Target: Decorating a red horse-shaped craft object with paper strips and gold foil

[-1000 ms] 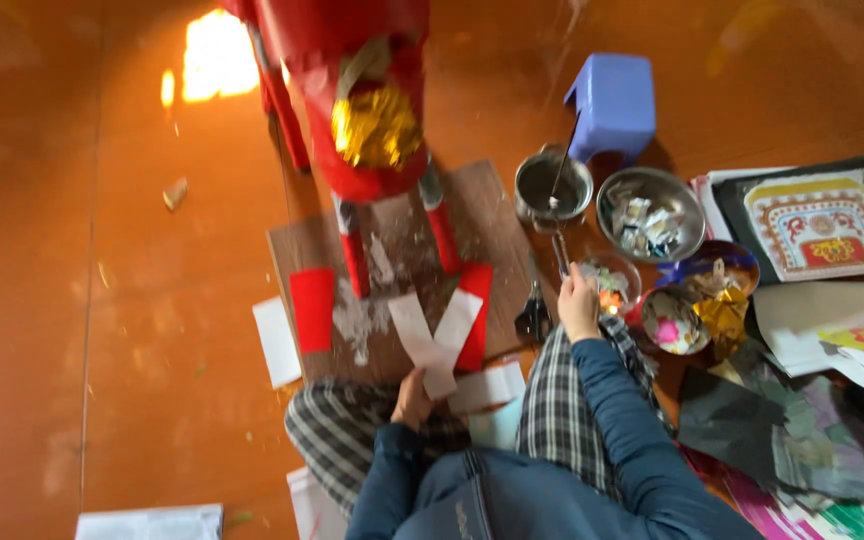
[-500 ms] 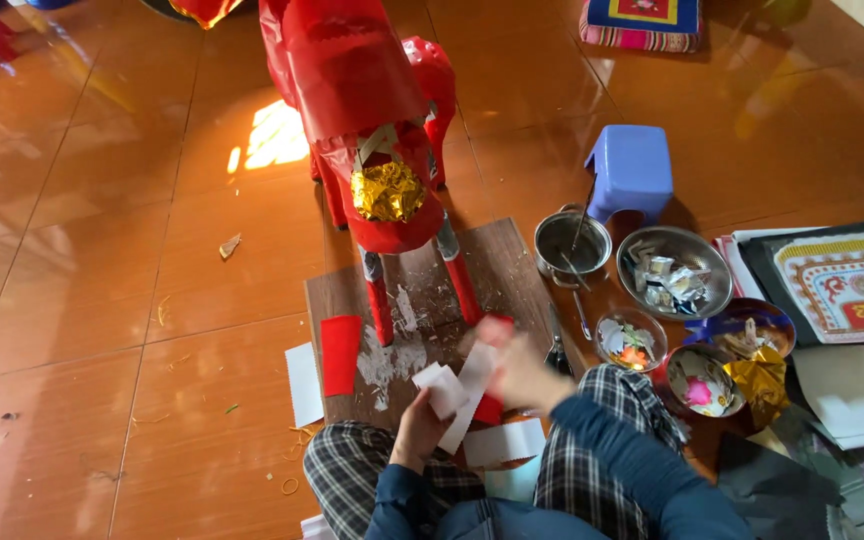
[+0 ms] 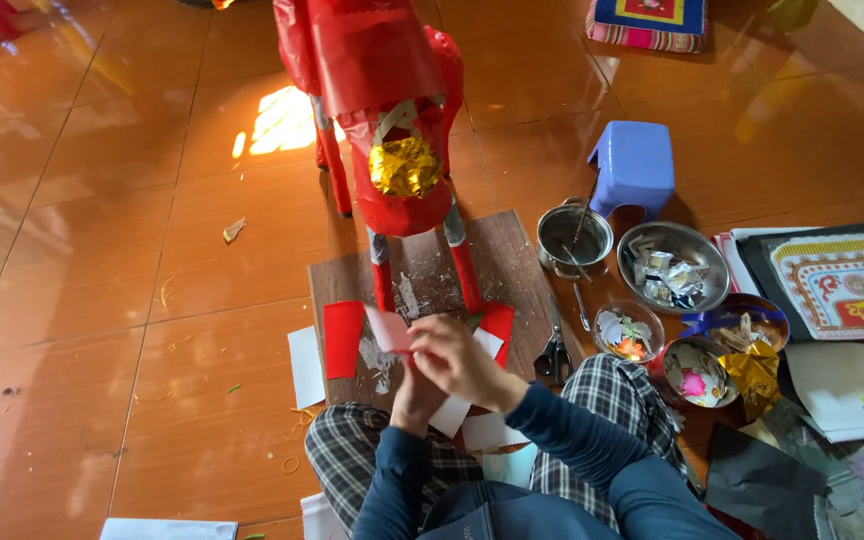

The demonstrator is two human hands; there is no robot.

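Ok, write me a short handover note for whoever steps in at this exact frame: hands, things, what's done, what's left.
Right hand and left hand are together over the lap, holding a small paper piece. The red paper animal figure stands with its front legs on the wooden board, already covered in red with a gold foil patch. A red paper sheet lies on the board; scissors lie at its right edge. The piece in hand is not yet on the figure.

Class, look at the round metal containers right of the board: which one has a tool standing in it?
The small steel pot beside the blue stool; the wider bowls hold only paper scraps.
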